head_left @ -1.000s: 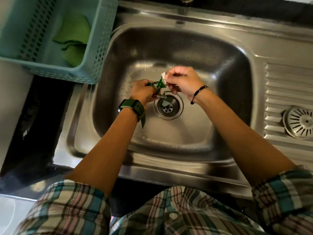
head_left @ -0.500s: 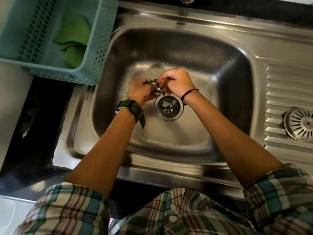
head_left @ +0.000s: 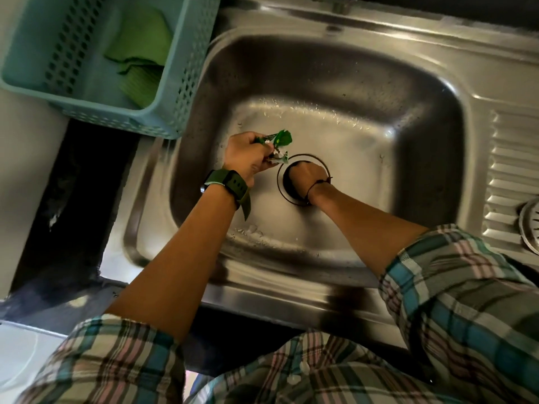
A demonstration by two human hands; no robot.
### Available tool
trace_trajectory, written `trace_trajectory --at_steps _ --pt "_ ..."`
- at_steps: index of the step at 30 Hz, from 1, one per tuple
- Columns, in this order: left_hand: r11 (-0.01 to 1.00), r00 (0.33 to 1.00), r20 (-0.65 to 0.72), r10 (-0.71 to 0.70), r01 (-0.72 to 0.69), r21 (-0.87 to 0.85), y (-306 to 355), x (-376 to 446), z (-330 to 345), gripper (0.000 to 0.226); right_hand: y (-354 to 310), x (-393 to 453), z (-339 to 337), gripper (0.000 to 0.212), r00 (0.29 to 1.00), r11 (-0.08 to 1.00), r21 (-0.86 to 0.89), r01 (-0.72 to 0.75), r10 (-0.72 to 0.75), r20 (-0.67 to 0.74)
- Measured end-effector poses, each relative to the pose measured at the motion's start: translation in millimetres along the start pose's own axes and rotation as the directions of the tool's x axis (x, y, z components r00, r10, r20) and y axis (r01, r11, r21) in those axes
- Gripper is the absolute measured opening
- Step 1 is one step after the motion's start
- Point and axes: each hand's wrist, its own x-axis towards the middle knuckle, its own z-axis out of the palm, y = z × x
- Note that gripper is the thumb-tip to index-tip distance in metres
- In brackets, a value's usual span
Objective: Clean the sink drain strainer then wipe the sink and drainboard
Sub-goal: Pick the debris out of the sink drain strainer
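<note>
The left hand (head_left: 248, 158) is gripping green and white scraps (head_left: 278, 145) just left of the drain (head_left: 303, 179). The right hand (head_left: 306, 174) is reaching down into the drain; its fingers are hidden. The strainer (head_left: 530, 225) is lying well right on the drainboard (head_left: 510, 158), nearer the right arm.

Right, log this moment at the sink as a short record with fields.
place: steel sink with a ribbed drainboard on its right
left hand: left hand grips crumpled green and silvery scraps above the basin
right hand: right hand reaches down into the drain opening; its fingers are hidden
strainer: strainer lies out on the drainboard at the frame edge
basket: teal basket at upper left, holding green cloths
</note>
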Motion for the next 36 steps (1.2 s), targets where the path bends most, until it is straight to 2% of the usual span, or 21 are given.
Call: trace_trajectory --at_steps 4,7,14,17,21,23,25,26,27,28,29,30,31,32,33,35,36 --pt "1.0 1.0 -0.003 -0.01 0.01 -0.01 0.8 -1.2 -2.0 0.016 2.6 0.9 7.0 0.027 0.997 0.987 -0.139 0.08 -0.082 -0.008" --pt "1.0 1.0 0.003 -0.001 0.001 -0.007 1.9 -3.1 -1.7 0.014 2.6 1.4 8.9 0.028 0.997 0.986 -0.145 0.078 -0.079 -0.006" --pt "1.0 1.0 0.008 0.004 -0.004 0.022 -0.9 -2.3 2.4 0.01 -0.4 -0.4 12.3 0.027 0.997 1.0 0.001 0.005 -0.005 -0.08" --pt "0.999 1.0 -0.002 0.007 -0.006 0.039 -2.8 0.4 1.5 0.011 0.9 0.7 12.4 0.027 0.995 1.0 0.014 -0.007 0.008 -0.101" --pt "0.999 1.0 -0.008 -0.008 0.008 0.049 -4.2 4.2 2.0 0.012 3.1 1.5 5.2 0.025 0.999 0.998 0.05 0.023 -0.021 -0.05" --pt "0.998 1.0 -0.016 -0.017 0.018 0.064 -6.6 5.5 3.9 0.011 4.1 -0.3 -3.0 0.024 0.999 0.985 0.171 -0.013 0.02 -0.041" --pt "0.997 0.999 -0.035 -0.02 0.022 0.074 -9.0 6.7 6.1 0.011 7.9 -1.5 -16.1 0.021 0.983 0.898 0.426 -0.115 0.165 -0.082" --pt "0.996 0.999 -0.048 -0.018 0.022 0.085 -10.2 7.3 7.3 0.012 10.9 -3.7 -25.3 0.016 0.965 0.771 0.614 -0.168 0.255 -0.056" --pt "0.994 0.998 -0.061 -0.015 0.021 0.103 -11.3 7.1 8.5 0.011 12.8 -8.1 -36.7 0.012 0.947 0.59 0.781 -0.203 0.32 0.005" --pt "0.992 0.997 -0.075 -0.009 0.019 0.125 -11.9 6.9 9.9 0.011 14.8 -13.5 -48.2 0.013 0.934 0.428 0.88 -0.205 0.353 0.046" --pt "0.988 0.996 -0.088 0.0 0.014 0.154 -12.3 6.7 11.5 0.01 16.4 -20.2 -58.8 0.016 0.936 0.319 0.934 -0.164 0.35 0.045" --pt "0.982 0.995 -0.099 0.014 0.005 0.191 -12.8 6.3 12.8 0.011 16.5 -26.8 -67.6 0.018 0.942 0.254 0.961 -0.108 0.336 0.017" --pt "0.975 0.994 -0.101 0.03 -0.007 0.222 -12.5 5.0 14.4 0.014 14.5 -32.5 -75.7 0.017 0.946 0.239 0.969 -0.055 0.322 -0.026" --pt "0.972 0.995 -0.09 0.038 -0.016 0.235 -12.0 3.4 16.2 0.016 10.3 -38.5 -82.6 0.016 0.947 0.277 0.961 -0.008 0.31 -0.082" --pt "0.973 0.997 -0.072 0.037 -0.019 0.229 -11.3 1.5 18.1 0.015 5.5 -43.5 -86.8 0.013 0.945 0.378 0.925 0.034 0.29 -0.153" --pt "0.987 1.0 -0.029 0.01 -0.006 0.16 -9.3 -2.0 22.3 0.014 -1.7 -49.3 -88.7 0.012 0.928 0.665 0.738 0.115 0.192 -0.318" --pt "0.994 1.0 -0.011 -0.005 0.006 0.11 -7.8 -4.1 23.4 0.014 -4.6 -52.2 -87.9 0.013 0.917 0.763 0.627 0.156 0.125 -0.379"
